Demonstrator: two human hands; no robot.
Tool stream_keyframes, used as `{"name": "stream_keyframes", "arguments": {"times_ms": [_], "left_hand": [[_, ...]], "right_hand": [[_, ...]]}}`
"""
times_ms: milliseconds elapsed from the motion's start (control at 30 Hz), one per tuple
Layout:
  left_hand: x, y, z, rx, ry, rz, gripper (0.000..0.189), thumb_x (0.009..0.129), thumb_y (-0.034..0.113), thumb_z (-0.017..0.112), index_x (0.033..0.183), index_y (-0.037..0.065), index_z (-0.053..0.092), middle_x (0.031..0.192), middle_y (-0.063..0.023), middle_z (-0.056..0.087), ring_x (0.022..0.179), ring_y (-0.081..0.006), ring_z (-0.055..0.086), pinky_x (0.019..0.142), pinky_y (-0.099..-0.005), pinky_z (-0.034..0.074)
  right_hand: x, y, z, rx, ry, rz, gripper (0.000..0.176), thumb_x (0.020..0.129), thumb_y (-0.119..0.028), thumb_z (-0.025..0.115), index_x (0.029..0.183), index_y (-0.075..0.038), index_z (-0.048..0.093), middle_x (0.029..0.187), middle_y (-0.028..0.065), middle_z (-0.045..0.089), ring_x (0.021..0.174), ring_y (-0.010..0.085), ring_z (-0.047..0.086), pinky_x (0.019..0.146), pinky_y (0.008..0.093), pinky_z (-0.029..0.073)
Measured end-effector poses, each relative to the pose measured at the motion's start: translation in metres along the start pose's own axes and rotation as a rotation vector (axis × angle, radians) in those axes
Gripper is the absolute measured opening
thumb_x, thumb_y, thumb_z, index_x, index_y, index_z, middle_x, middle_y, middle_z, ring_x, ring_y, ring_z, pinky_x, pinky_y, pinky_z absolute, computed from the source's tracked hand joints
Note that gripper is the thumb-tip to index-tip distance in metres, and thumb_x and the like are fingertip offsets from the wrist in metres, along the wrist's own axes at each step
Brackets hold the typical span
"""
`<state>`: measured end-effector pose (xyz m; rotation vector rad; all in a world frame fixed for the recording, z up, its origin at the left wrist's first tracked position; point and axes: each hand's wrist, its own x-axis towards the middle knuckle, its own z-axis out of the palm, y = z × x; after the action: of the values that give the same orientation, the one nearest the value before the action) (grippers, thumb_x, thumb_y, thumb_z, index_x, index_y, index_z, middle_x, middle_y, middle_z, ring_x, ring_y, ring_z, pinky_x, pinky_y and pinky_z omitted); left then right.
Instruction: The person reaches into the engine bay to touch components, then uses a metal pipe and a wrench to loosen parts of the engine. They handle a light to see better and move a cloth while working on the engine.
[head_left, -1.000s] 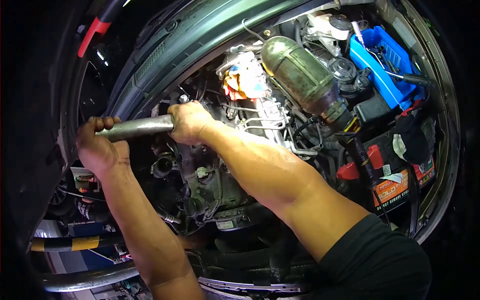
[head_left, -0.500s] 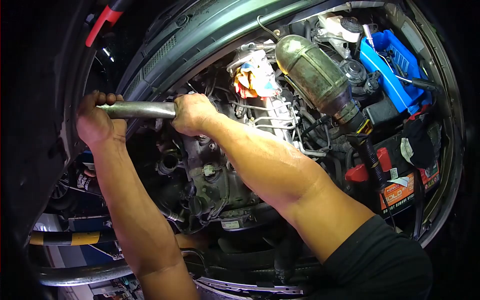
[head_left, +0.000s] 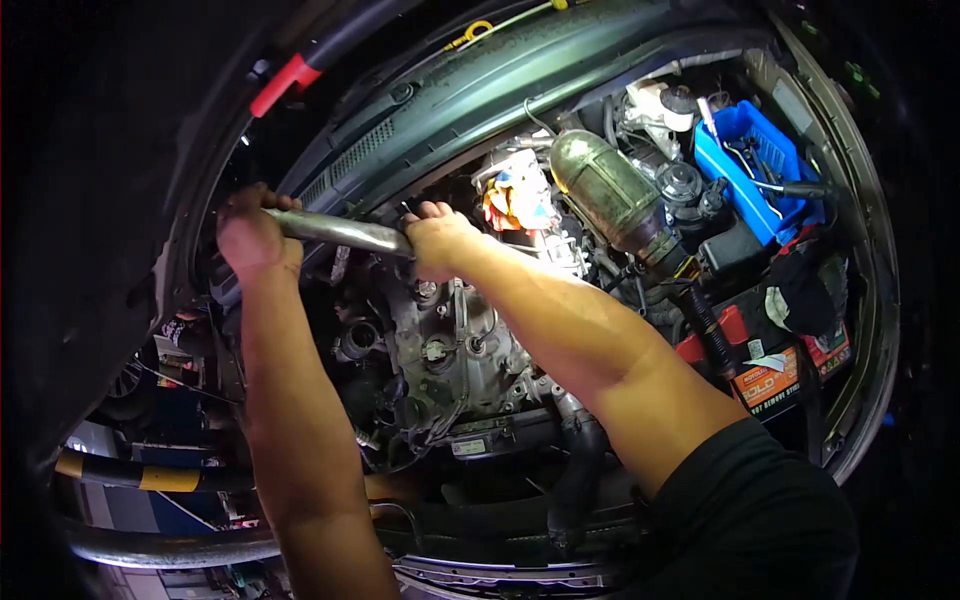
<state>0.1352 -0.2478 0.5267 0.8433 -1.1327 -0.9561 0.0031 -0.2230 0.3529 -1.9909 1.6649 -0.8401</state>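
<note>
A smooth metal pipe [head_left: 345,230] spans my two hands above the left side of the engine [head_left: 440,350]. My left hand [head_left: 255,238] is wrapped round the pipe's left end, beside the fender edge. At the other end, my right hand [head_left: 437,240] is closed on it, its fingers pointing away from me. What lies under the right palm is hidden. Below the right wrist, the engine's top with its round openings shows. Just right of that hand sits a brightly lit, multicoloured rag [head_left: 518,195] on engine parts.
A caged work lamp [head_left: 610,180] hangs by its hook over the engine. On the right stand a blue bin [head_left: 775,200] of tools and an orange-labelled battery [head_left: 770,385]. A striped black-and-yellow bar [head_left: 170,475] and a steel tube [head_left: 180,548] are at lower left.
The view has shifted, and both hands with the pipe appear further right and slightly lower. The pipe now slopes down to the right. My right fingers look less tightly curled.
</note>
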Motion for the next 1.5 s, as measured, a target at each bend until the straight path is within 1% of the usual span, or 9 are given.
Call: {"name": "stream_keyframes", "arguments": {"times_ms": [267,367,533,833,1100,1200,1267,1400,1500], "left_hand": [[-0.049,0.062,0.015,0.088,-0.017,0.340,0.005,0.082,0.003,0.053,0.086,0.004,0.055,0.073,-0.0097,0.053,0.064,-0.0234,0.055,0.061,-0.0402,0.048],[-0.079,0.101,-0.004,-0.050,-0.021,0.412,0.005,0.085,0.006,0.052,0.084,0.005,0.058,0.078,-0.0098,0.058,0.076,-0.0233,0.057,0.074,-0.0437,0.046],[-0.128,0.108,-0.054,-0.250,-0.171,0.436,0.008,0.083,-0.001,0.056,0.085,0.007,0.058,0.074,-0.0082,0.058,0.068,-0.0206,0.055,0.066,-0.0390,0.049],[-0.151,0.084,-0.088,-0.211,-0.160,0.435,0.009,0.081,0.005,0.061,0.089,0.007,0.057,0.071,-0.0078,0.054,0.067,-0.0227,0.052,0.072,-0.0453,0.047],[-0.157,0.072,-0.095,-0.162,-0.109,0.418,0.008,0.084,0.006,0.059,0.090,0.010,0.055,0.069,-0.0056,0.046,0.067,-0.0220,0.045,0.070,-0.0451,0.043],[-0.158,0.068,-0.100,-0.266,-0.192,0.488,0.018,0.079,-0.002,0.062,0.092,0.005,0.053,0.071,-0.0107,0.057,0.065,-0.0222,0.055,0.069,-0.0439,0.049],[-0.166,0.066,-0.099,-0.169,-0.246,0.513,0.010,0.085,0.006,0.057,0.094,0.010,0.054,0.069,-0.0056,0.044,0.068,-0.0210,0.043,0.070,-0.0429,0.041],[-0.178,0.058,-0.093,-0.165,-0.156,0.559,0.010,0.085,0.005,0.057,0.093,0.009,0.053,0.069,-0.0058,0.043,0.068,-0.0210,0.041,0.069,-0.0426,0.039],[-0.185,0.054,-0.097,-0.151,-0.236,0.568,0.015,0.084,0.006,0.060,0.096,0.010,0.053,0.068,-0.0052,0.045,0.066,-0.0202,0.045,0.070,-0.0422,0.043]], "right_hand": [[0.012,0.022,0.009,-0.006,0.037,-0.073,0.028,0.073,-0.008,0.057,0.099,-0.006,0.067,0.112,0.0201,0.064,0.110,0.0347,0.059,0.094,0.0395,0.048],[0.008,0.018,-0.006,-0.012,0.069,0.070,0.027,0.073,-0.012,0.063,0.099,-0.008,0.070,0.109,0.0192,0.065,0.104,0.0342,0.063,0.090,0.0391,0.051],[-0.007,0.003,-0.050,0.177,0.135,0.484,0.034,0.081,-0.030,0.063,0.102,-0.005,0.069,0.104,0.0228,0.067,0.102,0.0362,0.064,0.091,0.0412,0.049],[-0.014,0.037,-0.044,0.107,0.065,0.088,0.029,0.083,-0.029,0.060,0.105,-0.013,0.068,0.104,0.0165,0.068,0.100,0.0331,0.065,0.089,0.0410,0.050],[-0.008,0.040,-0.026,-0.100,-0.083,0.125,0.028,0.086,-0.030,0.060,0.113,-0.023,0.067,0.116,0.0062,0.066,0.109,0.0261,0.062,0.093,0.0408,0.047],[-0.020,0.036,-0.018,-0.182,-0.087,0.050,0.031,0.086,-0.026,0.060,0.116,-0.023,0.065,0.118,0.0082,0.065,0.110,0.0275,0.061,0.095,0.0391,0.046],[-0.024,0.043,-0.001,-0.085,0.052,-0.223,0.029,0.083,-0.016,0.062,0.111,-0.009,0.067,0.113,0.0149,0.066,0.105,0.0316,0.062,0.093,0.0375,0.049],[-0.044,0.016,0.006,-0.257,-0.109,-0.200,0.037,0.074,-0.005,0.061,0.110,-0.008,0.064,0.117,0.0156,0.060,0.111,0.0332,0.058,0.095,0.0400,0.048],[-0.046,0.020,0.023,-0.264,-0.066,-0.189,0.025,0.083,-0.012,0.052,0.105,-0.009,0.065,0.113,0.0140,0.061,0.109,0.0322,0.059,0.092,0.0429,0.049]]}}
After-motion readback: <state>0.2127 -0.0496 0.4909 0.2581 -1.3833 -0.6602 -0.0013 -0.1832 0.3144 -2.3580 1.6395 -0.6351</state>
